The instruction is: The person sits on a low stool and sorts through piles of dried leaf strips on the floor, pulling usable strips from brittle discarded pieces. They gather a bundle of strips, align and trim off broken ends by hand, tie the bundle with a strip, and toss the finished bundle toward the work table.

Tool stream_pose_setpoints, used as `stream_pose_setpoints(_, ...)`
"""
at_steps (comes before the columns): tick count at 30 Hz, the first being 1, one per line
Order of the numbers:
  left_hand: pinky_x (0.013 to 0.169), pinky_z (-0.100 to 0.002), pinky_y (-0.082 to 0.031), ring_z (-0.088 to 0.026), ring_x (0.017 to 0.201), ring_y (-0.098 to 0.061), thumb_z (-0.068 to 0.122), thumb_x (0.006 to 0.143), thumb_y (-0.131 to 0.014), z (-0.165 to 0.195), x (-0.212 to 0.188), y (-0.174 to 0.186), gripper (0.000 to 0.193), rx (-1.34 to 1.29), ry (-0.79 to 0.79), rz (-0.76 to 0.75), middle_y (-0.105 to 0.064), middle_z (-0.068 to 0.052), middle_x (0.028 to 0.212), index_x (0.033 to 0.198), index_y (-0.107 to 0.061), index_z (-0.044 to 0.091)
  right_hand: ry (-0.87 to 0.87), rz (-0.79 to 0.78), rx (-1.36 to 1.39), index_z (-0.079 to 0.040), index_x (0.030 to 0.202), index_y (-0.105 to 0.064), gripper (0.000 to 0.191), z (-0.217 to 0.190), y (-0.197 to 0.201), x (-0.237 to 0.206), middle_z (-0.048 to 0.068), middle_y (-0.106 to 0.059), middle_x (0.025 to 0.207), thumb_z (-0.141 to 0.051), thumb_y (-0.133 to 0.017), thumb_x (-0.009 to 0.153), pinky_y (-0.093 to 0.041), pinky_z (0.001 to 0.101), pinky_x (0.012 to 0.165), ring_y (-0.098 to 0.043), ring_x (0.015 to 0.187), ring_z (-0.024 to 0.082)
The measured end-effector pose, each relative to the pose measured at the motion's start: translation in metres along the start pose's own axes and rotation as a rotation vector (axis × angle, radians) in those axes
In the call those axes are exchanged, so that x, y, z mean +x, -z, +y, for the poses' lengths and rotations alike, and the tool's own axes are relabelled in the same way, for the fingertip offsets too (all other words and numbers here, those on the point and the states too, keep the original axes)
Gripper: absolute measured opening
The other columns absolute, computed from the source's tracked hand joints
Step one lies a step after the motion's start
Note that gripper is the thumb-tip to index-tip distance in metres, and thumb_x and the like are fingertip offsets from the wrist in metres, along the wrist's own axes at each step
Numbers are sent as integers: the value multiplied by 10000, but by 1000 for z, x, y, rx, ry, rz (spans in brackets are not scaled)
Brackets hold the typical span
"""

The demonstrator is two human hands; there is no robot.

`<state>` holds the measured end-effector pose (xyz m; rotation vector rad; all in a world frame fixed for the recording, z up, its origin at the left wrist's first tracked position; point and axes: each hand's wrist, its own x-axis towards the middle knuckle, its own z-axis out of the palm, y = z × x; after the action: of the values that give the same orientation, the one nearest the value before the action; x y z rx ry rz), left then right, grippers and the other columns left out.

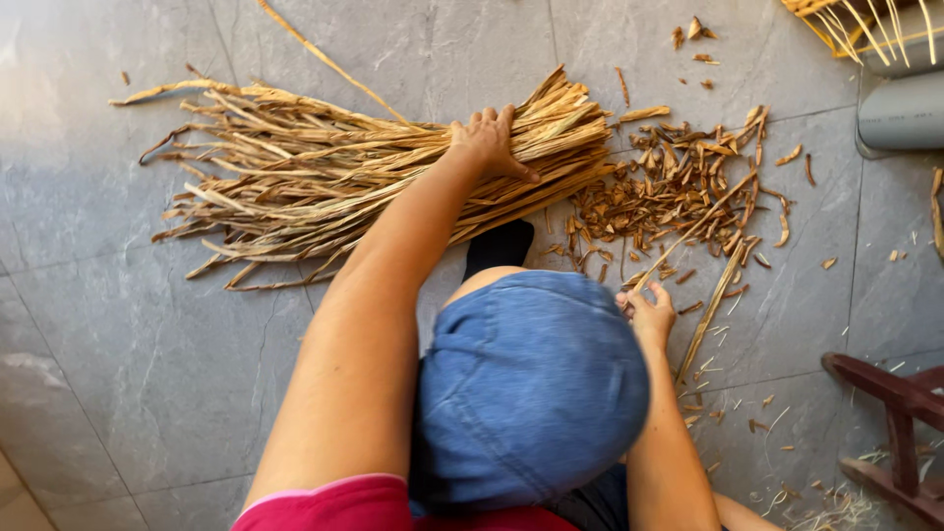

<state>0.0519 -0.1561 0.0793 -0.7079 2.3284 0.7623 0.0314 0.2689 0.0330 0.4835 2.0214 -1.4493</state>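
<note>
A large bundle of dried tan plant stalks (295, 172) lies on the grey tiled floor, its cut ends pointing right. My left hand (487, 143) reaches out and rests on the bundle near those cut ends, fingers curled over the stalks. My right hand (647, 313), beside my raised knee in blue denim (531, 383), pinches one long thin stalk (703, 221) that runs up and to the right across a heap of short cut stalk pieces (678, 192).
A woven yellow basket edge (865, 28) and a grey pipe (903, 113) sit at the top right. A dark red wooden stool frame (895, 433) stands at the lower right. Loose scraps litter the floor around it.
</note>
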Motion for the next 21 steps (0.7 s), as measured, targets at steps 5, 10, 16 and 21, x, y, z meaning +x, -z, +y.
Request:
stream_pose_setpoints(5,1072,-617,-370,-313,1388,-450,840,503,-845,4,-8,2,1360,35,12,27,-504,-91,1449,1542,-284,166,20,-331,258,-70,1221,-564,331,7,8,-34,124,-737,890,-93,-660,904,-552,288,583,-692,651,156)
stream_pose_setpoints(10,1081,-613,-378,-311,1392,-464,838,500,-843,7,-15,4,1322,39,17,75,-514,-85,1448,1511,-332,158,190,-475,443,-55,1268,-562,338,-37,13,-43,115,-728,896,-109,-633,942,-536,273,585,-665,653,139)
stream_pose_setpoints(16,1084,-621,-366,-319,1395,-457,841,496,-850,10,-22,6,1316,56,32,88,-510,-96,1450,1494,-342,150,362,-416,534,-37,1324,-560,351,-78,52,-62,103,-717,903,-127,-601,988,-517,255,588,-633,655,118)
stream_pose_setpoints(21,1094,-622,-360,-328,1408,-449,851,495,-836,9,-20,4,1372,49,24,78,-504,-101,1470,1548,-292,159,222,-355,415,-22,1371,-558,366,-28,55,-91,94,-708,908,-142,-575,1025,-501,240,590,-606,657,101)
